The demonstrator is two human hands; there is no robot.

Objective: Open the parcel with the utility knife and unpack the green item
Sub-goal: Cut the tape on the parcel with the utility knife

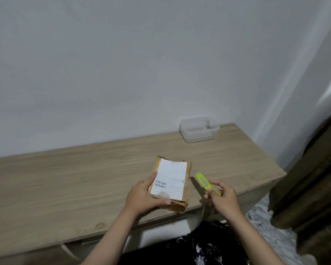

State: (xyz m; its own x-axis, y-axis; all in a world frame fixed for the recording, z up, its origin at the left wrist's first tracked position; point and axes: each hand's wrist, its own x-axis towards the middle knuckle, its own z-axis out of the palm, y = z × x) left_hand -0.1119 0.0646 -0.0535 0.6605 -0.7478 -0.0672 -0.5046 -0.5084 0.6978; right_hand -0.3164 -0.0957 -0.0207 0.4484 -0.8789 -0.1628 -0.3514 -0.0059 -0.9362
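Observation:
A small brown cardboard parcel [186, 180] with a white shipping label and barcodes rests near the front edge of the wooden table [65, 178]. My left hand [143, 196] grips its left and near side, thumb on the label. My right hand [221, 197] holds a yellow-green utility knife [203, 181] by its rear end, thumb on the slider. The knife points up-left, its tip just beside the parcel's right edge. Whether the blade touches the parcel I cannot tell. The parcel's ends look torn and frayed. No green item shows.
A clear plastic container [199, 131] stands at the back of the table against the white wall. A brown curtain [313, 178] hangs at the right past the table's end. Patterned floor shows below it, and my dark-patterned lap lies under the table edge.

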